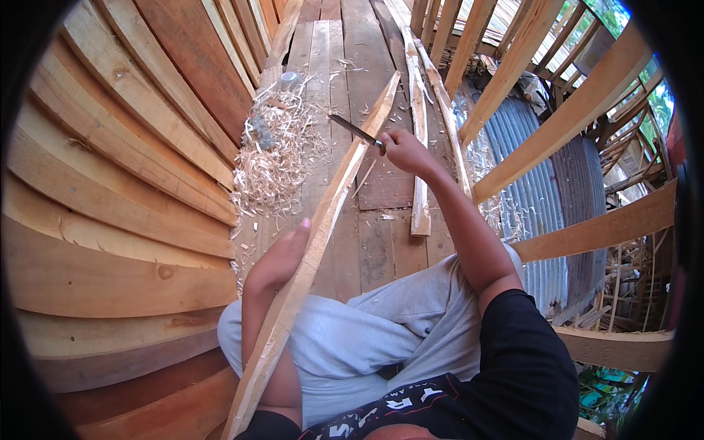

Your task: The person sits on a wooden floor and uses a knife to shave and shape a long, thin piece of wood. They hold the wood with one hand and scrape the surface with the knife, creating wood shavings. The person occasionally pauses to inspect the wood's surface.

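Plank floor (378, 253): ran away from me between a wall of timber boards (110, 286) on the left and slanting wooden rails (565, 121) on the right, with pale curled shavings (275, 161) heaped at the far left.
Wooden strip (314, 249): lay slantwise before me, its long axis running from near left, over my left leg (315, 330), to a narrowed end farther off and more to the right.
Knife (352, 128): crossed that axis close to the far end, its tip pointing far left.
Right hand (405, 152): was clenched around the knife's handle, just right of the strip, and was the nearer of my two hands to the narrowed end.
Left hand (277, 265): lay against the strip's left side, nearer my body; its fingers were hidden, so I could not tell how far they closed.
Loose strips (420, 198): lay along the floor to the right.
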`<state>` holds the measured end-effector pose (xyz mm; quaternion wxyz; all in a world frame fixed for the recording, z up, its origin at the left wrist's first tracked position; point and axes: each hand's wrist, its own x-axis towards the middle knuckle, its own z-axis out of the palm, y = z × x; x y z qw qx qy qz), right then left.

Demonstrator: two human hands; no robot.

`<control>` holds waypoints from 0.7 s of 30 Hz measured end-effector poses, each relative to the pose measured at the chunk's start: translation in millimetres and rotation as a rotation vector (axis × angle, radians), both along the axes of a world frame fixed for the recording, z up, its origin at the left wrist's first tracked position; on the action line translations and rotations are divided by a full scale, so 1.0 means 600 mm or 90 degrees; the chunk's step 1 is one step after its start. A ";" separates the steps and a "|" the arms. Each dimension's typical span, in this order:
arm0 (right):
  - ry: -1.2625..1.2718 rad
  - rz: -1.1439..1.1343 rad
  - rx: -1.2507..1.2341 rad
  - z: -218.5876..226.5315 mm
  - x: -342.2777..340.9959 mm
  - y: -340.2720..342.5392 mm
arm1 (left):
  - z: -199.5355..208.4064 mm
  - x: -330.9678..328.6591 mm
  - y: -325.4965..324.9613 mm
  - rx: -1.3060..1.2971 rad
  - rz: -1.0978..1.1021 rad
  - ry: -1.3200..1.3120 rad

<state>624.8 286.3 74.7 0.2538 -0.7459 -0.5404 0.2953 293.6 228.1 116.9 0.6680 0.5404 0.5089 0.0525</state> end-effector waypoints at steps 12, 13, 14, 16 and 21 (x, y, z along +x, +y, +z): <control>-0.112 0.025 0.070 -0.001 -0.018 -0.001 | 0.003 0.006 -0.003 -0.002 0.014 -0.015; -0.129 0.029 0.085 0.002 -0.024 -0.002 | 0.000 0.003 -0.001 0.011 0.003 -0.007; -0.140 0.034 0.059 0.006 -0.027 -0.004 | -0.001 0.002 -0.001 0.024 -0.008 0.002; -0.159 0.046 0.008 0.033 -0.044 -0.011 | 0.002 0.001 -0.002 0.015 -0.002 0.007; -0.065 0.007 -0.028 -0.002 -0.033 0.002 | 0.004 0.006 -0.002 0.025 -0.014 0.004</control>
